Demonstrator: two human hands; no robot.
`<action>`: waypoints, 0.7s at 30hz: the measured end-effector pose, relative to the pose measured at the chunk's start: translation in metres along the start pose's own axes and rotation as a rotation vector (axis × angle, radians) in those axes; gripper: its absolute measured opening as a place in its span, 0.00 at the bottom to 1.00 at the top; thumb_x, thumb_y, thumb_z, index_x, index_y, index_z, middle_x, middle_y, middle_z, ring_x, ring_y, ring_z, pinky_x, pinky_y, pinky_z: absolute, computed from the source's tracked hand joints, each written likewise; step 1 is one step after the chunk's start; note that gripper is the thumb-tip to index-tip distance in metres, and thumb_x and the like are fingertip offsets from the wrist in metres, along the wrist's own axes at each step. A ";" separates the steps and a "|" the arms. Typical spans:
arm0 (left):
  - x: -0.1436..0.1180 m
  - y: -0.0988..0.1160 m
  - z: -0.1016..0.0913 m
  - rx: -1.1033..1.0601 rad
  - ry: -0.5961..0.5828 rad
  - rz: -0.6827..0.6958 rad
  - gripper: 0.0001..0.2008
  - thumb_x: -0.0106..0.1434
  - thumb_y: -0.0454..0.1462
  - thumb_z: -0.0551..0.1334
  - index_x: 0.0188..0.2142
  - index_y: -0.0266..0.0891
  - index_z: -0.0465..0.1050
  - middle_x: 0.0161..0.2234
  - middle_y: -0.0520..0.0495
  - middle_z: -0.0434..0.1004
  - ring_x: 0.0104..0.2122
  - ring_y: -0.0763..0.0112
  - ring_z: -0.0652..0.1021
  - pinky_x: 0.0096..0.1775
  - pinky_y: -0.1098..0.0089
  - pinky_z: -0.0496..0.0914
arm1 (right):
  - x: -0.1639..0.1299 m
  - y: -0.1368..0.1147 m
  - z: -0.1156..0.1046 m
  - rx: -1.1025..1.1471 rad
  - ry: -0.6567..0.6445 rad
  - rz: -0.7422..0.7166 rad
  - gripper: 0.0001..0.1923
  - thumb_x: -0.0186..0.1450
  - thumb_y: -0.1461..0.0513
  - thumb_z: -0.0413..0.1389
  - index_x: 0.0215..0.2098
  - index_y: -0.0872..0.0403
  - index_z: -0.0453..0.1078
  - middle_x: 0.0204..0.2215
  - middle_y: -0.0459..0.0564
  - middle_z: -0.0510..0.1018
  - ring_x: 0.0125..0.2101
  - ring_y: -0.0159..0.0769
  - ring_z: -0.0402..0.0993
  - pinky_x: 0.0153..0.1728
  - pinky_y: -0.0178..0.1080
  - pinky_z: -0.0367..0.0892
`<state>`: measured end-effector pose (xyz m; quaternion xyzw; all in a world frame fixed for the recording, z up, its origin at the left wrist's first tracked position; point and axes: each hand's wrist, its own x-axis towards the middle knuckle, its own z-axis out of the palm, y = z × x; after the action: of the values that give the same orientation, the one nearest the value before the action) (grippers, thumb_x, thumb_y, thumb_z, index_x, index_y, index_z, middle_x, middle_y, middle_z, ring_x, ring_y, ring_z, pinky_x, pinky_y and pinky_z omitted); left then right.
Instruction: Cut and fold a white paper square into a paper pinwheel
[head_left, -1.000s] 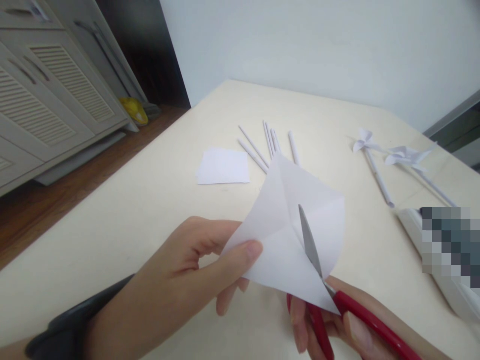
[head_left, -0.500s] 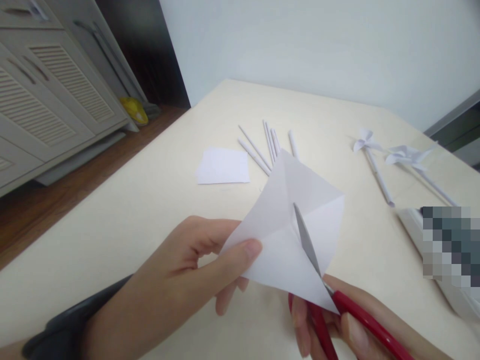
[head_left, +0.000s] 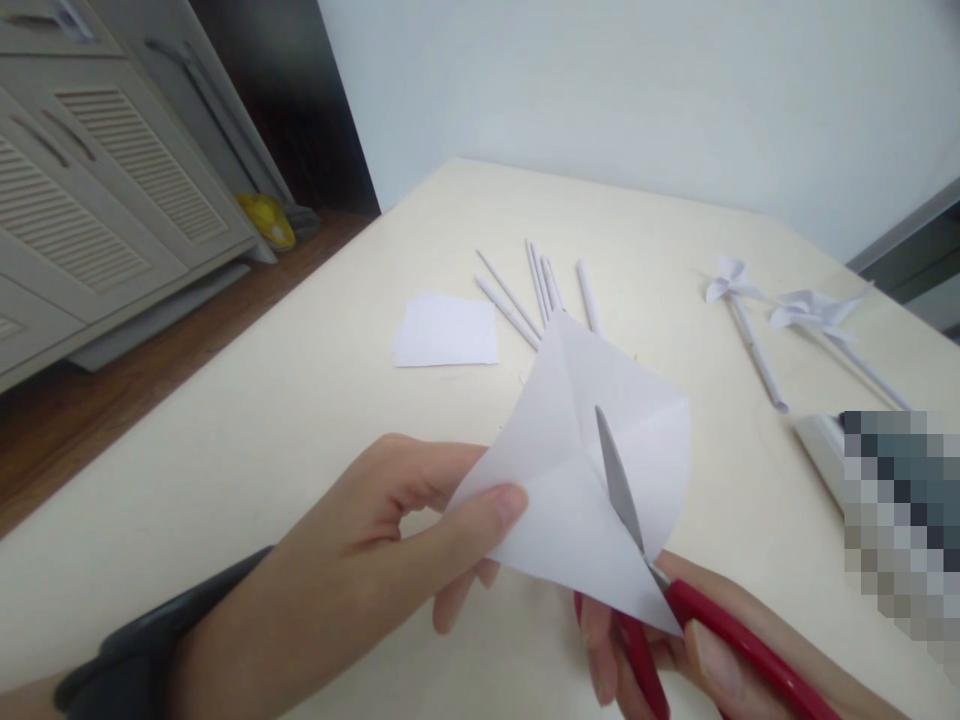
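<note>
Now left hand (head_left: 375,560) pinching creased paper square (head_left: 577,470); right hand (head_left: 675,650) gripping red-handled scissors (head_left: 652,590), blade over paper's near corner.

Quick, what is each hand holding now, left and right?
Left hand: closed on the creased paper square, thumb on top.
Right hand: closed on the red-handled scissors, blade over the paper.

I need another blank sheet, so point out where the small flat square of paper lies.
In the head view the square of paper lies flat on the table, left of centre, just left of the rolled paper sticks and beyond the left hand.
</note>
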<state>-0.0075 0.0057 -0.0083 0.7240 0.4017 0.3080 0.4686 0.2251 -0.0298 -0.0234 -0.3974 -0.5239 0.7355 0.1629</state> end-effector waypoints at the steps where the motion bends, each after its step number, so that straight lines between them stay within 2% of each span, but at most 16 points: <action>1: 0.000 0.000 0.000 -0.003 0.002 0.003 0.20 0.64 0.37 0.53 0.15 0.39 0.63 0.13 0.60 0.66 0.15 0.85 0.70 0.21 0.84 0.64 | 0.000 0.002 0.000 0.010 -0.007 -0.013 0.27 0.63 0.42 0.41 0.36 0.56 0.66 0.30 0.52 0.68 0.27 0.31 0.64 0.34 0.39 0.66; 6: 0.001 0.000 0.001 -0.006 0.002 0.025 0.20 0.64 0.36 0.53 0.15 0.39 0.63 0.13 0.61 0.66 0.15 0.86 0.69 0.21 0.85 0.63 | 0.001 -0.004 0.001 0.077 -0.030 0.082 0.27 0.61 0.41 0.45 0.37 0.56 0.65 0.33 0.51 0.68 0.26 0.28 0.63 0.36 0.38 0.64; 9: 0.000 -0.002 0.000 -0.005 0.007 0.020 0.20 0.65 0.36 0.53 0.15 0.39 0.63 0.13 0.61 0.65 0.16 0.86 0.70 0.21 0.85 0.63 | 0.001 -0.011 0.001 0.111 -0.039 0.087 0.26 0.61 0.42 0.46 0.37 0.56 0.65 0.33 0.50 0.68 0.25 0.27 0.61 0.35 0.37 0.63; 15: 0.000 -0.003 0.000 -0.001 0.007 0.037 0.20 0.65 0.35 0.53 0.15 0.39 0.63 0.13 0.61 0.66 0.15 0.87 0.70 0.21 0.86 0.63 | 0.002 -0.002 0.001 0.073 -0.020 0.041 0.27 0.61 0.41 0.45 0.36 0.57 0.65 0.31 0.51 0.68 0.25 0.28 0.61 0.33 0.37 0.62; 17: 0.000 -0.003 0.000 0.000 0.003 0.035 0.20 0.65 0.36 0.53 0.15 0.38 0.63 0.13 0.61 0.66 0.15 0.87 0.70 0.21 0.86 0.63 | 0.003 0.007 -0.001 0.040 -0.001 0.003 0.27 0.62 0.42 0.44 0.36 0.56 0.66 0.31 0.51 0.68 0.24 0.28 0.62 0.32 0.36 0.62; 18: 0.000 -0.003 0.001 -0.002 -0.001 0.034 0.20 0.65 0.36 0.53 0.15 0.39 0.62 0.13 0.61 0.65 0.15 0.86 0.69 0.21 0.86 0.63 | 0.003 0.010 -0.002 0.037 -0.033 -0.045 0.27 0.62 0.42 0.43 0.36 0.56 0.66 0.29 0.50 0.68 0.23 0.28 0.62 0.31 0.36 0.62; 21: -0.001 -0.005 0.001 -0.012 -0.024 0.033 0.20 0.65 0.36 0.53 0.16 0.39 0.62 0.13 0.61 0.65 0.14 0.87 0.69 0.20 0.85 0.63 | 0.002 0.013 -0.004 0.008 -0.024 -0.062 0.27 0.64 0.43 0.40 0.35 0.56 0.67 0.28 0.50 0.68 0.24 0.29 0.63 0.35 0.38 0.63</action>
<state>-0.0087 0.0051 -0.0129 0.7314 0.3823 0.3092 0.4726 0.2290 -0.0313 -0.0361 -0.3716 -0.5349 0.7369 0.1811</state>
